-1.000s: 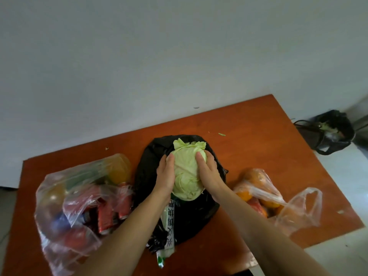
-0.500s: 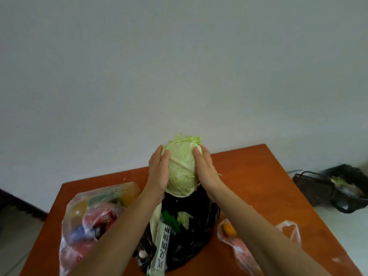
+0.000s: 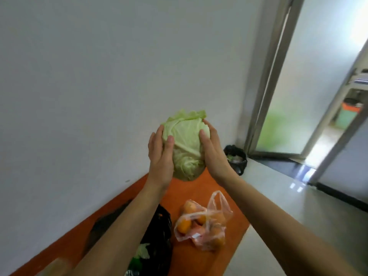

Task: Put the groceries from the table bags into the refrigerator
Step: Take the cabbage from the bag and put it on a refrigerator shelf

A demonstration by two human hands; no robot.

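Note:
A pale green cabbage (image 3: 186, 144) is held up in the air between my two hands, well above the orange table (image 3: 201, 188). My left hand (image 3: 160, 156) presses its left side and my right hand (image 3: 213, 152) its right side. Below, a black bag (image 3: 159, 242) lies on the table under my left forearm, with green leaves showing at its mouth. To its right lies a clear plastic bag of oranges (image 3: 203, 226). No refrigerator is in view.
A plain white wall fills the left and top. A black bin (image 3: 236, 158) with scraps stands on the floor past the table's corner. Beyond it is a frosted glass door (image 3: 286, 96) in a metal frame, with grey tiled floor (image 3: 298, 206) on the right.
Both hands have lifted the cabbage out of the black bag and higher above the table. The view has swung to the right, so the door and floor now show.

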